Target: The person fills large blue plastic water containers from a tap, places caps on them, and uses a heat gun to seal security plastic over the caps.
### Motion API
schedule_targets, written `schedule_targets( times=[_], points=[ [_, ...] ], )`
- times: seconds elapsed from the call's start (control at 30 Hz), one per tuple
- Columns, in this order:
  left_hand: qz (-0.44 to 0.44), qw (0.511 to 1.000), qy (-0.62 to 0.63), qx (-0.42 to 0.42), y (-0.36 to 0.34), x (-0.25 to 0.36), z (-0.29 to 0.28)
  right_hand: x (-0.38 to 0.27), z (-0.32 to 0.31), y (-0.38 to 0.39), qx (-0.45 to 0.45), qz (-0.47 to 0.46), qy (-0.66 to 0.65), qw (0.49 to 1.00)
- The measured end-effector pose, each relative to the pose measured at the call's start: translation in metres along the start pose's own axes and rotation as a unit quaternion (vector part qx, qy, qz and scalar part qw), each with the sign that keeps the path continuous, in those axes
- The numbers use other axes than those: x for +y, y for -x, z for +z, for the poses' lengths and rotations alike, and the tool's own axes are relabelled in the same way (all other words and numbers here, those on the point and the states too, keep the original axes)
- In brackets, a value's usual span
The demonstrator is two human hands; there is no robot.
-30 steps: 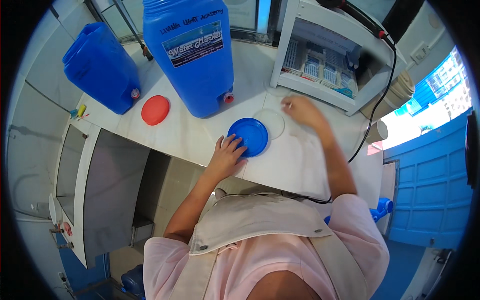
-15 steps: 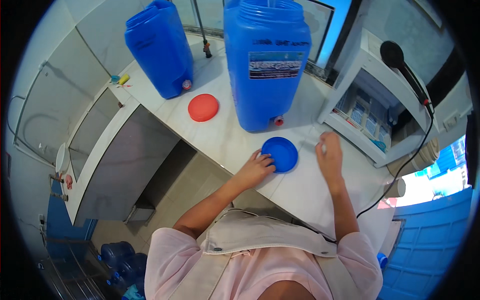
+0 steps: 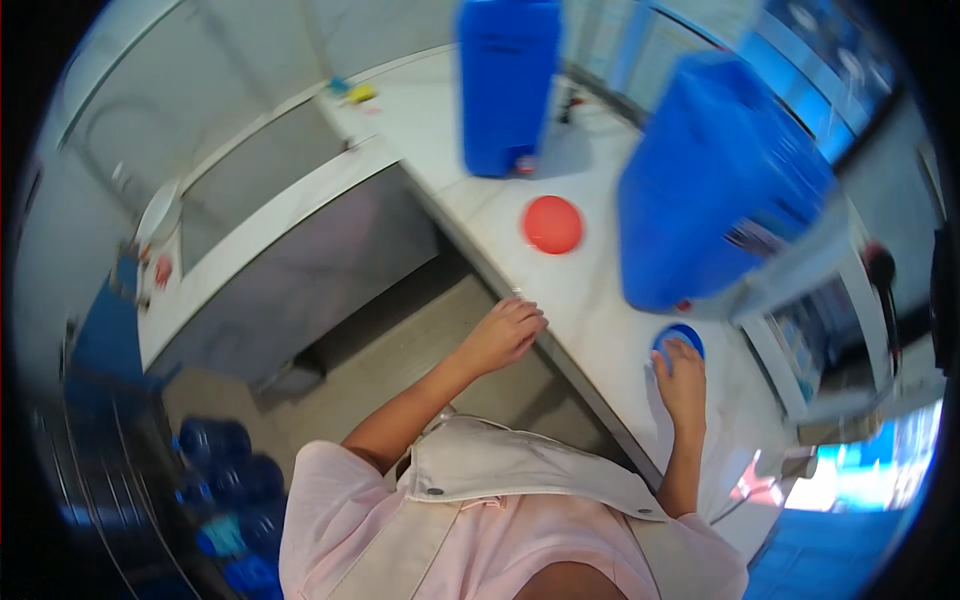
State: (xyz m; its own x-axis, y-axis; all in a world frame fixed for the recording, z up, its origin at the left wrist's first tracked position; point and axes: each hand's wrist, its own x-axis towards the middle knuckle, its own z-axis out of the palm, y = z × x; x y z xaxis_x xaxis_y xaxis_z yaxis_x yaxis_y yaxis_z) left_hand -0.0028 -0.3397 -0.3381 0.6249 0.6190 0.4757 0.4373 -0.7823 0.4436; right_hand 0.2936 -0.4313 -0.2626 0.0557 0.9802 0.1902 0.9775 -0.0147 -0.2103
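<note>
My left hand (image 3: 508,332) is at the counter's front edge, away from the blue lid, fingers loosely bent with nothing visible in them. A small shiny speck beside its fingertips is too blurred to name. My right hand (image 3: 679,385) is on the round blue lid (image 3: 689,334), fingers curled over it and partly hiding it. A round red lid (image 3: 551,225) lies on the white counter (image 3: 590,290) beyond my left hand. Behind the blue lid stands a large blue jerrycan (image 3: 680,190) with a label and a low spigot. The picture is blurred.
A second blue jerrycan (image 3: 508,80) stands farther back, near a yellow item (image 3: 361,94). At right is a white cabinet (image 3: 770,350) with a black handheld device (image 3: 880,265). A lower ledge (image 3: 270,230) runs at left; large water bottles (image 3: 225,485) sit below.
The view has turned leftward. My left hand has left the blue lid for the counter's edge; my right hand has come from the lid's right onto it.
</note>
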Motion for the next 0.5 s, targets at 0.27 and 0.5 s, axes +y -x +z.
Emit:
schedule_targets(
  times=[0.27, 0.5],
  points=[
    [-0.278, 0.943, -0.088, 0.163, 0.17, -0.025, -0.093, -0.219, 0.069, -0.071, -0.232, -0.322, -0.187, 0.899],
    [-0.648, 0.683, -0.13, 0.311, 0.39, 0.1, -0.078, -0.372, 0.148, -0.032, -0.346, -0.614, -0.063, 0.707]
  ],
)
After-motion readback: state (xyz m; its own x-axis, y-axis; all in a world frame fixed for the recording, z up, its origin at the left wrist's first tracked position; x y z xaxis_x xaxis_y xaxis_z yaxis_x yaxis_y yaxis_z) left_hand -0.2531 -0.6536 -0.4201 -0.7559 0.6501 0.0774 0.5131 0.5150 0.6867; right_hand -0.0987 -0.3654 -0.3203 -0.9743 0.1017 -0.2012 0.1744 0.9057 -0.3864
